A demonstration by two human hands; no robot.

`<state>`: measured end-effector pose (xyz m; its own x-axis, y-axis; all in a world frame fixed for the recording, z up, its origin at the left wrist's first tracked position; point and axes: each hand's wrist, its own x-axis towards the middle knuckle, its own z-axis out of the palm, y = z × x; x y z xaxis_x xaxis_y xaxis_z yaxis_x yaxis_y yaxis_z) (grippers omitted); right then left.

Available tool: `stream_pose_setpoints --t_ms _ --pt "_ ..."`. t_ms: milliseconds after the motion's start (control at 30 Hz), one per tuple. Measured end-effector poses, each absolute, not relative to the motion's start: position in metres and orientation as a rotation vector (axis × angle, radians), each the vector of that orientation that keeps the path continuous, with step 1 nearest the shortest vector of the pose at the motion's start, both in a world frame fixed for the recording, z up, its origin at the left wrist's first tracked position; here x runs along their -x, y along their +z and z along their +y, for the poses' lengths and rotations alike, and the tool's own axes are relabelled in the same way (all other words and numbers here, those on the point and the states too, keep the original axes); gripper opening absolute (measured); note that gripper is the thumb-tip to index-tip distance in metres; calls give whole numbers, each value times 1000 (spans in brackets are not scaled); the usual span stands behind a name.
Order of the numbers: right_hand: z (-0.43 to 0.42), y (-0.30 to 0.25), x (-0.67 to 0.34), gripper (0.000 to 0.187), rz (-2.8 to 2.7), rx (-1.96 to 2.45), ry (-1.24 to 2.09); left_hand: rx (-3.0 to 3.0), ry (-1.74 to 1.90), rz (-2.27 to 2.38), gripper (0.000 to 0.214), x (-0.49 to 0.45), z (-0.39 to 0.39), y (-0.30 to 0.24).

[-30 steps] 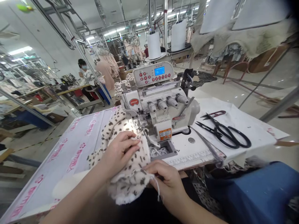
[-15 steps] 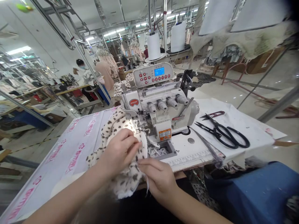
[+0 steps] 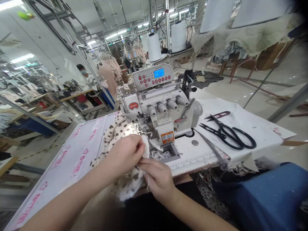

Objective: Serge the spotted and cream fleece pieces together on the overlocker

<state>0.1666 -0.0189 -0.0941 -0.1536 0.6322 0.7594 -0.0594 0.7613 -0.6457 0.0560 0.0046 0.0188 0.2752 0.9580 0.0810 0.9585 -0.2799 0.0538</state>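
Fingers (image 3: 140, 149) of left hand (image 3: 127, 152) and right hand (image 3: 158, 177) are pinched closed on fleecy, dark-spotted cloth (image 3: 115, 130) (softly bunched, its edge fuzzy white).

Cloth (image 3: 113, 131), left: cream, dark-spotted. Sewing machine (image 3: 166, 93): off-white, with blue display (image 3: 159, 73), red badge (image 3: 133, 106). Scissors (image 3: 234, 136), right: black handles.

The left hand (image 3: 126, 152) curls knuckles-up, fingers bent, just in front of the sewing machine (image 3: 166, 110); the right hand (image 3: 158, 178), farther from the machine, pinches its fingers together.
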Motion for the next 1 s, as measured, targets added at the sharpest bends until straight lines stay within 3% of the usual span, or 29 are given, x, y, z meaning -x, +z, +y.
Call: stream_pose_setpoints --t_ms 300,500,1000 --pt "-19 -85 -179 26 -1490 474 923 2604 -843 -1552 25 -33 -19 -16" --pt "-18 -82 -187 27 -1532 508 953 2525 -791 -1432 32 -26 -21 -25" --pt "5 -78 -179 14 -1580 583 994 2751 -678 -1473 26 -3 14 -11"
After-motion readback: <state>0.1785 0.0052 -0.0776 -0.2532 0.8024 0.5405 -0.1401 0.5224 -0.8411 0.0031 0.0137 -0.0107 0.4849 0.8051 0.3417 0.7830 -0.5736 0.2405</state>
